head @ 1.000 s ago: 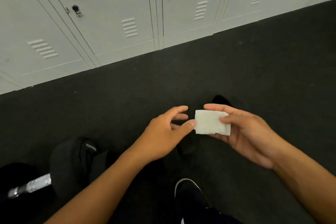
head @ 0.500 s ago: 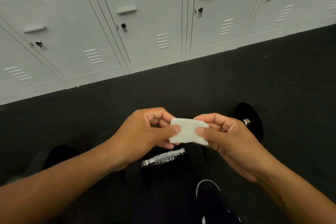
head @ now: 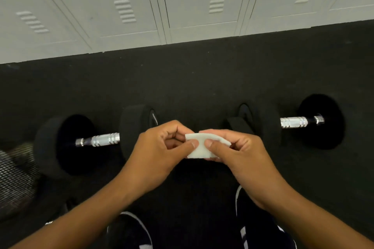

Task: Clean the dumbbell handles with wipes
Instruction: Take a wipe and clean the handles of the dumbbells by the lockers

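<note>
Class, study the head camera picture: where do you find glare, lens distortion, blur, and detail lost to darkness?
Head view: glare streaks the chrome handles of the left dumbbell and right dumbbell; the wide lens bows the locker seams and floor edge; a mesh object at the left edge is smeared; the black weight plates merge into the dark floor; the wipe, pinched by left hand and right hand, is sharp.

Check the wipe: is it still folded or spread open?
Folded. The wipe shows a thick layered edge, pinched between left hand and right hand.

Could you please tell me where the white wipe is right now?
In the head view, the folded wipe sits centre frame, pinched between the left hand and right hand, above the floor between the two dumbbells.
</note>
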Tool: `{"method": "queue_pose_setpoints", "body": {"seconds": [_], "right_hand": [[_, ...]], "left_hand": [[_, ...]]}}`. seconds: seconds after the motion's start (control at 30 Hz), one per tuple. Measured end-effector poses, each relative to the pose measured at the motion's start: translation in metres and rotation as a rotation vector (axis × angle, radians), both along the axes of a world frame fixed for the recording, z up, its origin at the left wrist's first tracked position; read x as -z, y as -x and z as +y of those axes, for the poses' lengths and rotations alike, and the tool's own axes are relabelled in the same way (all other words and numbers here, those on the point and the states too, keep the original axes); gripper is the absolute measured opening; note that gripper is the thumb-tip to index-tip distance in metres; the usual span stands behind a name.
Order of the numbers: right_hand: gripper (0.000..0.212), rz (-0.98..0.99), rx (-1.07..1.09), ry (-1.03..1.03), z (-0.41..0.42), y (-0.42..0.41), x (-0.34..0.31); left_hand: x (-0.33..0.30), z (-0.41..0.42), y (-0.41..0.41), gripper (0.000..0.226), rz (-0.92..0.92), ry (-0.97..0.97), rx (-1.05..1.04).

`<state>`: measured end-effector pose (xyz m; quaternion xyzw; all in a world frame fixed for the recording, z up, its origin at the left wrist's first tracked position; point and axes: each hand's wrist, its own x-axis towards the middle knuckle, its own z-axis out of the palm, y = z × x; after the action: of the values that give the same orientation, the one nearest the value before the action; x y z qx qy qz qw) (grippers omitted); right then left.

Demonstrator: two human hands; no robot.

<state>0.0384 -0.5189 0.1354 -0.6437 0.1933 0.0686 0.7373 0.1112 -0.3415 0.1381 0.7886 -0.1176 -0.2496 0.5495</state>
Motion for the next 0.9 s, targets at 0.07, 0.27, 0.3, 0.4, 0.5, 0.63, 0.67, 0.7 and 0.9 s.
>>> {"method": "queue_pose_setpoints", "body": {"seconds": [0.07,0.27,0.3,0.4,0.5,0.63,0.67,0.7,0.9], "right_hand": [[0.024,0.004,-0.001,0.067,0.005,0.007,0.014],[0.027,-0.052,-0.064,0.255,0.022,0.020,0.035],[0.027,-0.077,-0.053,0.327,0.025,0.019,0.040],[0.025,-0.253,-0.011,0.732,0.027,0.010,0.063],[0.034,-0.378,-0.075,0.984,0.024,-0.010,0.084],[0.050,-0.363,-0.484,1.299,0.038,-0.024,0.119],[0.054,-0.351,-0.590,1.359,0.043,-0.019,0.128],[0.058,-0.347,-0.658,1.400,0.047,-0.013,0.136],[0.058,-0.346,-0.678,1.520,0.044,0.012,0.148]], "left_hand": [[0.016,0.004,0.008,0.008,0.005,0.001,-0.012],[0.037,0.018,0.029,0.014,-0.045,-0.053,-0.041],[0.040,0.023,0.029,0.018,-0.130,-0.102,-0.035],[0.053,0.040,0.024,0.038,-0.539,-0.437,0.030],[0.061,0.048,0.023,0.053,-0.739,-0.633,0.143],[0.083,0.050,0.034,0.069,-0.857,-0.876,0.377],[0.089,0.051,0.036,0.073,-0.844,-0.910,0.402],[0.095,0.053,0.038,0.077,-0.834,-0.929,0.415],[0.110,0.057,0.042,0.075,-0.887,-0.959,0.423]]}}
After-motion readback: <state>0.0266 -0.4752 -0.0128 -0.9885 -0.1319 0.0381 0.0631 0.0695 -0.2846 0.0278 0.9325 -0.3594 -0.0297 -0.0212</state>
